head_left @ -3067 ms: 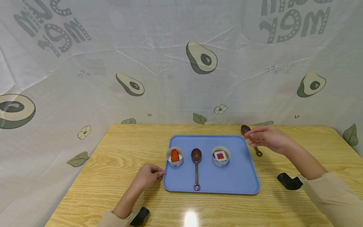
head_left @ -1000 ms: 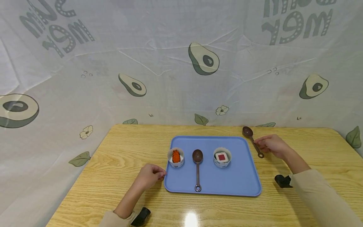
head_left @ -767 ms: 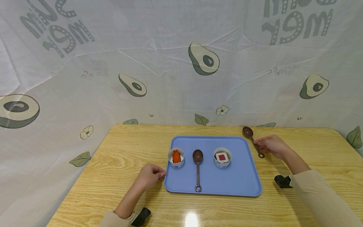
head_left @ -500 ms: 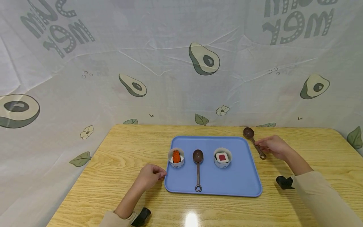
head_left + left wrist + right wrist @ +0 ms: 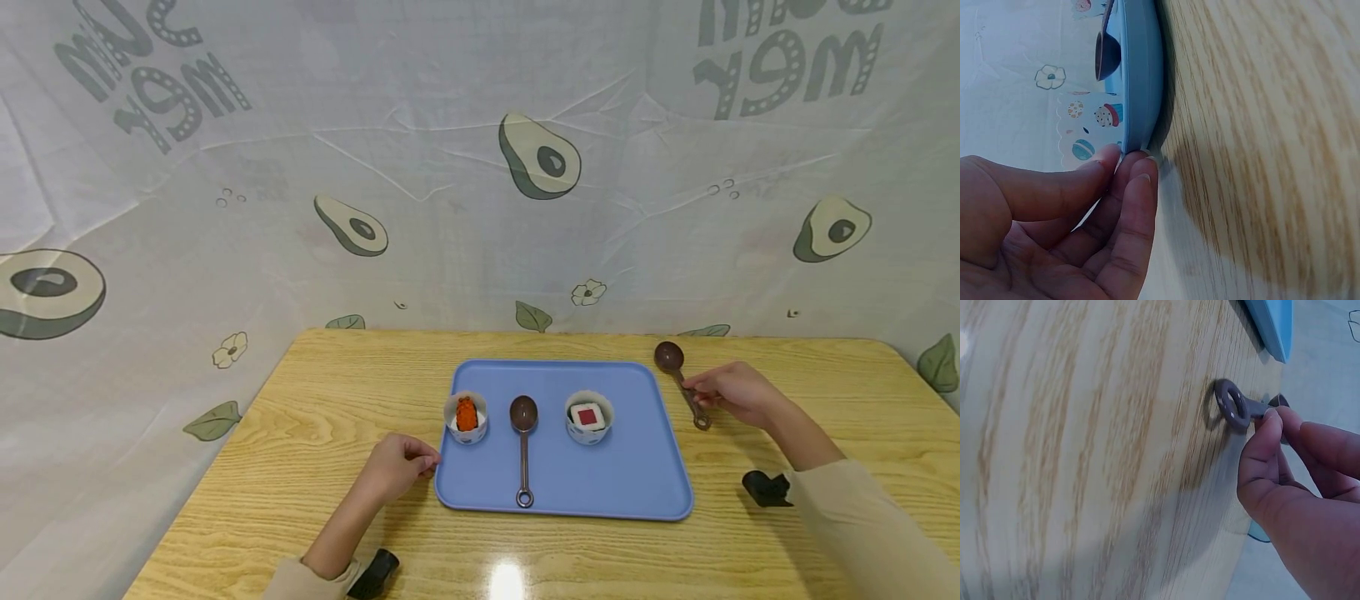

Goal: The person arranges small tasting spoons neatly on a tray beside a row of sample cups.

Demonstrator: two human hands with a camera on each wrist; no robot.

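Observation:
My right hand [image 5: 738, 393] pinches the handle of a brown spoon [image 5: 669, 357] to the right of the tray. In the right wrist view, the ring end of this spoon [image 5: 1232, 405] sticks out past my thumb and fingertips. My left hand [image 5: 396, 468] holds the left rim of a blue tray [image 5: 615, 479] between thumb and fingers, its fingertips [image 5: 1141, 164] against the rim's outer side. On the tray lies a second brown spoon [image 5: 523, 450], between a paper cup with an orange-topped piece [image 5: 467, 414] and a paper cup with a white, red-centred piece [image 5: 587, 417].
The wooden table [image 5: 315, 392] reaches back to a pale cloth [image 5: 442, 167] printed with avocados and leaves. Each wrist carries a black device, such as the right one [image 5: 767, 488].
My right hand has come down onto the spoon's handle and grasped it. The spoon has since shifted slightly right and towards me. My left hand stays at the tray's rim.

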